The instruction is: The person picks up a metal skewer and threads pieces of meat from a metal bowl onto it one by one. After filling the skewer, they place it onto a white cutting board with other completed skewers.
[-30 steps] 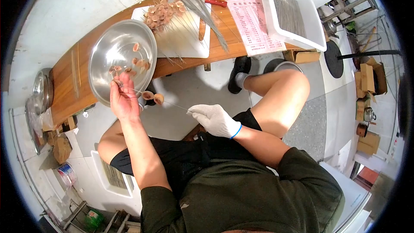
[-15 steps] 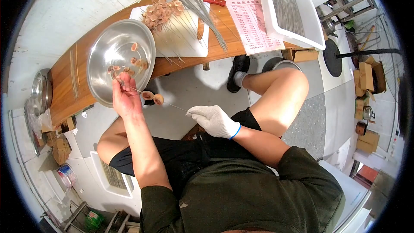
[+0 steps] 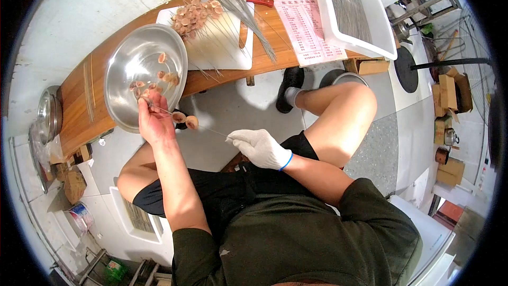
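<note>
A thin metal skewer [image 3: 212,131] runs between my two hands. My right hand [image 3: 260,149], in a white knitted glove with a blue cuff edge, grips its near end. Two round, tan, cap-like food pieces [image 3: 191,122] are threaded midway along it. At its far end my bare left hand [image 3: 156,119] is closed over the rim of a steel bowl [image 3: 120,74], pinching what looks like another such piece; the fingers partly hide it. Several loose pieces [image 3: 162,58] lie inside the bowl, which tilts toward me at the table edge.
On the wooden table [image 3: 74,103], a white cutting board [image 3: 225,47] bears a heap of loaded skewers [image 3: 194,18] and bare skewers [image 3: 256,32]. Beside it are a red-handled knife [image 3: 260,1], a printed sheet [image 3: 301,32] and a white bin [image 3: 389,47] of skewers. Another skewer tray [image 3: 138,214] sits low left.
The whole view has shifted slightly. Both hands keep their hold and nearly the same position, with the two threaded pieces still midway along the skewer.
</note>
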Demonstrator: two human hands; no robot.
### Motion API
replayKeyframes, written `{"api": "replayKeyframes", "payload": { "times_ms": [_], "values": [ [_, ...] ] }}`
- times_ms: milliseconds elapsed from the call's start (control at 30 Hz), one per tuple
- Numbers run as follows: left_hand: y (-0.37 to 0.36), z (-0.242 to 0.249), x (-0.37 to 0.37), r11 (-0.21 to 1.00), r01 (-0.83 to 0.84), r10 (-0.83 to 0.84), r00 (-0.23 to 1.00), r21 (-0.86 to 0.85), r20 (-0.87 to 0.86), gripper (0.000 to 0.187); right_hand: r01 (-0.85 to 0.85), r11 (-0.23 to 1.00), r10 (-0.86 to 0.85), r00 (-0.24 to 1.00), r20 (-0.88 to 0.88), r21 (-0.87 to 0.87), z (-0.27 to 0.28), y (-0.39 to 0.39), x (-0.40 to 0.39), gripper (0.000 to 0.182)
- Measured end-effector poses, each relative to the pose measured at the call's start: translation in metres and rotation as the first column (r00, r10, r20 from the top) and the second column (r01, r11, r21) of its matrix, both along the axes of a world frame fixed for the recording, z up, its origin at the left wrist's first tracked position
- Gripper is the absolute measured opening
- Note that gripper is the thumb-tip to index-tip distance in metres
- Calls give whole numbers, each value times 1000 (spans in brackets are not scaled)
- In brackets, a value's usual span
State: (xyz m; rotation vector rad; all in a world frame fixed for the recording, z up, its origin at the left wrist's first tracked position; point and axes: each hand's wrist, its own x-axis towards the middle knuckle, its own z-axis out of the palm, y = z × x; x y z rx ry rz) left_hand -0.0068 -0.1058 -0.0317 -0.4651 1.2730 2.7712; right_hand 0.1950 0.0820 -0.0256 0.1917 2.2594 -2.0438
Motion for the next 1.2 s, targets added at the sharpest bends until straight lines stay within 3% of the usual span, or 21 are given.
{"api": "replayKeyframes", "payload": {
  "times_ms": [1200],
  "values": [
    [10,-2,8,997,62,-64,997,-38,-52,28,62,997,-61,998,-18,35,-3,0,-1,21]
  ]
}}
